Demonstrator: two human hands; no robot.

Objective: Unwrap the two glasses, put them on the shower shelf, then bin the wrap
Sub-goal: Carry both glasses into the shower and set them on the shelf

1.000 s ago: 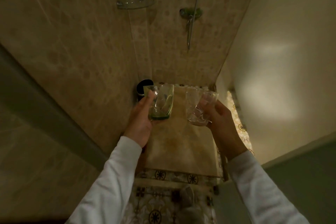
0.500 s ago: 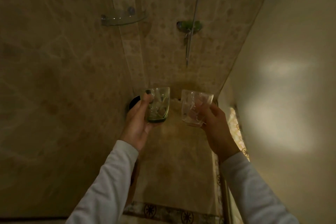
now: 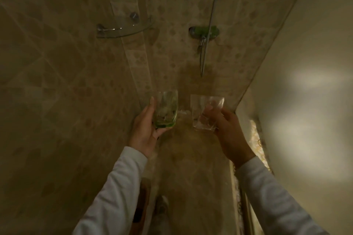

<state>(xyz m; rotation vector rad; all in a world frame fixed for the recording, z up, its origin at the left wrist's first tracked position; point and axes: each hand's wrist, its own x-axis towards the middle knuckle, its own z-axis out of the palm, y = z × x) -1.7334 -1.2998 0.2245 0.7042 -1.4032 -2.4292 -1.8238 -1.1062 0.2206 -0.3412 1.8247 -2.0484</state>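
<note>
The left hand (image 3: 145,131) grips a green glass (image 3: 165,108), the right hand (image 3: 227,129) a clear glass (image 3: 205,113), both upright, ready for the corner shelf (image 3: 122,27) above.

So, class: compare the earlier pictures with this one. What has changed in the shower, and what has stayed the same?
The view has tilted up: the glass corner shelf and shower mixer now sit lower in the picture, and the dark round object by the wall corner is out of sight. Both glasses have been carried closer to the shelf. Unchanged: the left hand still holds the green glass, the right hand the clear glass; the shelf stays empty.
</note>
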